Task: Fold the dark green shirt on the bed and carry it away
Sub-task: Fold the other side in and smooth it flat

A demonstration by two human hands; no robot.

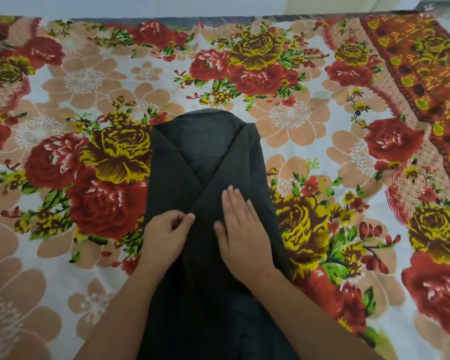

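Nearest, at the bottom edge: two bare forearms, reaching in over the near end of the dark green shirt point(205, 146), which runs out of view there. Left hand point(166, 236): rests on the shirt's left half, fingers curled, thumb and forefinger pinching the edge of a diagonal fold close to the garment's midline. Right hand point(242, 229): lies flat just beside it on the right half, fingers straight and close together, pointing away, palm pressing the cloth down and gripping nothing. Between the two hands, only a narrow strip of dark fabric. Shirt itself: lies lengthwise down the middle of the bed point(63, 255), already narrowed to a long band, both sides turned inward. Beyond the fingertips, two folded flaps cross into a V, with a darker inner layer showing in the opening. Farther on, ends in a rounded edge about midway up the bed. Under and around it: a floral sheet point(296, 113), white ground with large red, yellow and peach flowers and green leaves, spread fairly smooth. At the far right: an orange patterned cloth point(426, 61), running diagonally along that side. Beyond the bed's far edge: a pale wall point(166, 6).
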